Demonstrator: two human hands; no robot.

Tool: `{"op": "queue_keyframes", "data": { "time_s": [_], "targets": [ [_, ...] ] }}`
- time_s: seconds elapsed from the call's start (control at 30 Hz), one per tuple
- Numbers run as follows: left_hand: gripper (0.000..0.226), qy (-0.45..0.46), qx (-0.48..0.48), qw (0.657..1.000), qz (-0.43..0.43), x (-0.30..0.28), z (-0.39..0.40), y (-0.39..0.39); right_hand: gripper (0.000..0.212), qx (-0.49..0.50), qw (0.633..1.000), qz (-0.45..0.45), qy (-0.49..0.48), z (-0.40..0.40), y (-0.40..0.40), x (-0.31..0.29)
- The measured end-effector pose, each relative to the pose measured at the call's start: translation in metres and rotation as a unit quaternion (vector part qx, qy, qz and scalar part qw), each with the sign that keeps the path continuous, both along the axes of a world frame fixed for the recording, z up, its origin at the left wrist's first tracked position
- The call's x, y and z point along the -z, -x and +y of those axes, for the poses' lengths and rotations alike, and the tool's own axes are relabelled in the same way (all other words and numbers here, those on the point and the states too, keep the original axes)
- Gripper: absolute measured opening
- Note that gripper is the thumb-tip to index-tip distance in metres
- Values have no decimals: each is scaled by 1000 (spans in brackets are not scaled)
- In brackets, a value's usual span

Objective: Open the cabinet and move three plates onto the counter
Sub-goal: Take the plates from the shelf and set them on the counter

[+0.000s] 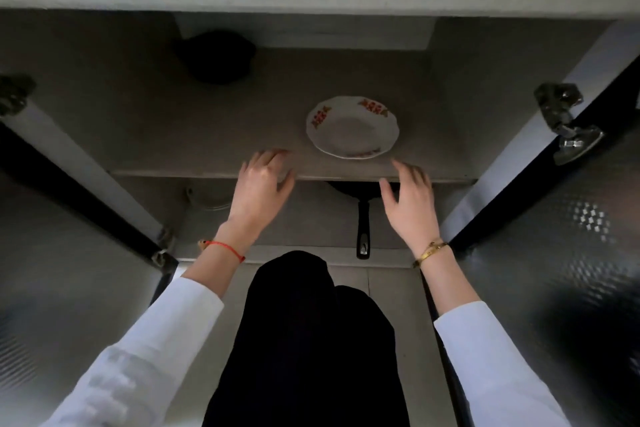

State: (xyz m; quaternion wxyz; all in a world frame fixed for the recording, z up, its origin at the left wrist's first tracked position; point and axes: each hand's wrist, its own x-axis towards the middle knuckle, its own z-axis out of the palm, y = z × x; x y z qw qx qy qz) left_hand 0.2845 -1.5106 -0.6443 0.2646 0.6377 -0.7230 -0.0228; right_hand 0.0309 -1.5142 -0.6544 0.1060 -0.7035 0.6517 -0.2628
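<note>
One plate (pixel 352 126), one frying pan (pixel 362 215), two hands (pixel 261 189).

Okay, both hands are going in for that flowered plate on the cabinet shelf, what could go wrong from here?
1. The plate sits close to the shelf's front edge; a nudge from the open left hand or right hand before a firm grip might tip it off.
2. It could then land on the frying pan below.
3. Both open doors crowd the forearms; the right door's hinge could snag a sleeve.

plate (pixel 352 128) | white, red-patterned rim | flat on upper shelf (pixel 207 135) | cabinet open
</note>
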Motion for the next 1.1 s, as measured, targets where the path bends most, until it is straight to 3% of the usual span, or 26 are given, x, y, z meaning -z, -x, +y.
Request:
{"op": "queue_keyframes", "data": {
  "time_s": [0.3,0.6,0.97,1.1],
  "targets": [
    [39,-18,-14,999,40,4,-26,16,47,17,1000,-16,18,-37,13,0],
    [40,-107,-68,987,100,5,-86,22,46,41,998,1,-57,-101,18,3],
    [38,-205,-75,974,70,16,-137,36,46,36,990,-34,-131,-134,22,10],
    [33,-210,-72,968,117,23,-138,35,39,9,985,-79,-153,-138,22,10]
  ]
}}
